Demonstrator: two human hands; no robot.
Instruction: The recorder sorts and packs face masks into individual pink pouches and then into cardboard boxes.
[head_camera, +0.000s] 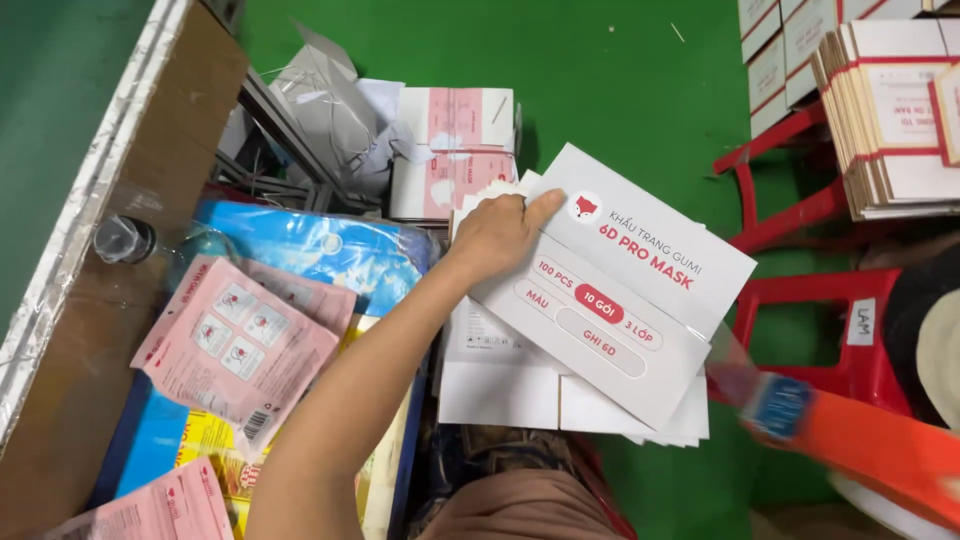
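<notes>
My left hand (497, 235) reaches forward over a stack of flattened white cartons (500, 385) on my lap. It grips the top flat white carton (625, 290), which has red print. The thumb lies on the carton's face and the fingers curl over its left edge. The carton is tilted, its far corner pointing up and to the right. My right hand is not visible. A blurred orange object with a blue part (850, 435) cuts across the lower right corner.
Pink packets (240, 350) lie on a blue plastic bag (320, 250) by a brown board (80, 330) at left. Pink-and-white boxes (455, 150) stand behind. Red stools (820, 300) and more stacked flat cartons (890, 120) are at right, on a green floor (620, 80).
</notes>
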